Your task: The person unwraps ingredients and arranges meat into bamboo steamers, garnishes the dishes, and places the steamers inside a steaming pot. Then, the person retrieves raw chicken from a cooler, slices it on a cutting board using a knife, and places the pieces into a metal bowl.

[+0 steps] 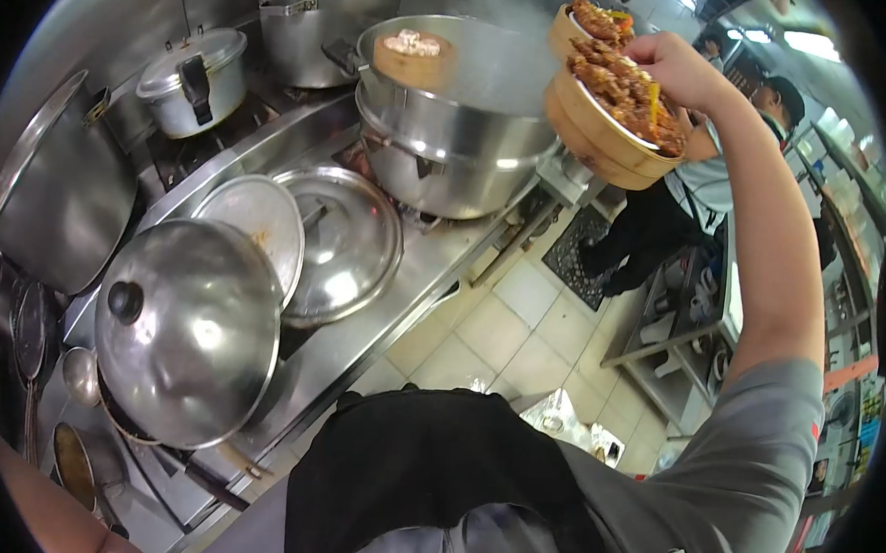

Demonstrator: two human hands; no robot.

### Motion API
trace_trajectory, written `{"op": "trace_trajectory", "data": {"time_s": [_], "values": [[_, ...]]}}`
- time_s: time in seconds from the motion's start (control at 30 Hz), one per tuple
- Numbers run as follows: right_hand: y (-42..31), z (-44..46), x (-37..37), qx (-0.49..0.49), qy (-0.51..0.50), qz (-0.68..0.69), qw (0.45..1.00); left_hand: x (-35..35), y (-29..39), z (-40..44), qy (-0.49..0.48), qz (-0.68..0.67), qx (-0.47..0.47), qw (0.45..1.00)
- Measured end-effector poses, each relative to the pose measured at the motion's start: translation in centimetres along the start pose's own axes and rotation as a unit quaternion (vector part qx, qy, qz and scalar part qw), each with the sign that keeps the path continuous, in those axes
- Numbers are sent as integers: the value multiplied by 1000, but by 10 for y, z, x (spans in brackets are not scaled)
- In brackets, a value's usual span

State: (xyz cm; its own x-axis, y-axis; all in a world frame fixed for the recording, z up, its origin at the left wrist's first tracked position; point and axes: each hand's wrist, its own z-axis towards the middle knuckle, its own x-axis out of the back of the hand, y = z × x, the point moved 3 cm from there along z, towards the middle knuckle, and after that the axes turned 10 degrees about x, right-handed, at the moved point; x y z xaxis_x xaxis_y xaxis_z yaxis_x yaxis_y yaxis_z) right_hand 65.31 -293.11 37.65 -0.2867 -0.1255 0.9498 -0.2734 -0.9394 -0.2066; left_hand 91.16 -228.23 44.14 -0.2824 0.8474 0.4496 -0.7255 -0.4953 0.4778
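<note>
1. Locating near bamboo basket (pixel 590 139) between one and two o'clock from view centre, raised in the air at the three o'clock side of wide steaming pot (pixel 446 116). Seeing far bamboo basket (pixel 562 40) at eleven o'clock from the near one, just beside it; unable to tell whether touching.
2. Gripping near bamboo basket with right hand (pixel 679 71), curled mostly closed over the rim at about one o'clock. Unable to see the underside of the grip, or whether also bearing the far basket.
3. Showing only left forearm (pixel 50 506) at eight o'clock; left hand being out of frame, not telling its opening or load.
4. Estimating moderate weight, mostly from sauced food (pixel 623 86) heaped in a pale-rimmed inner dish (pixel 621 133).
5. Judging the bamboo wall stiff and light, probably hot or damp near steam; expecting the dish to be slicker, possibly sliding when tipped.
6. Rating the food soft, glossy, easily smeared by fingertips resting close above.
7. Favouring a hold on the outer wall, at three and nine o'clock, or supporting from six o'clock beneath; avoiding the dish's edge.
</note>
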Motion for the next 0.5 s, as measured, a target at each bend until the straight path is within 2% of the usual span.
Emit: {"op": "trace_trajectory", "data": {"time_s": [0.07, 0.13, 0.3, 0.4, 0.43, 0.47, 0.5], "values": [[15, 35, -2, 30, -7, -43, 999, -17, -13, 10, -19, -43, 36, 998], [32, 69, -11, 75, 6, -58, 995, -33, -14, 17, 1, -22, 50, 998], [87, 146, -49, 137, -41, -57, 988, -65, 11, -3, 66, 25, 88, 994], [114, 187, -78, 231, -39, -91, 968, -52, 20, -27, 89, 136, 107, 981], [119, 198, -87, 231, -72, -80, 967, -62, 48, -27, 119, 16, 273, 954], [126, 208, -97, 249, -75, -100, 960, -72, 77, -31, 182, -112, 418, 883], [135, 216, -110, 259, -87, -92, 958, -68, 62, -48, 143, 3, 315, 938]]}}
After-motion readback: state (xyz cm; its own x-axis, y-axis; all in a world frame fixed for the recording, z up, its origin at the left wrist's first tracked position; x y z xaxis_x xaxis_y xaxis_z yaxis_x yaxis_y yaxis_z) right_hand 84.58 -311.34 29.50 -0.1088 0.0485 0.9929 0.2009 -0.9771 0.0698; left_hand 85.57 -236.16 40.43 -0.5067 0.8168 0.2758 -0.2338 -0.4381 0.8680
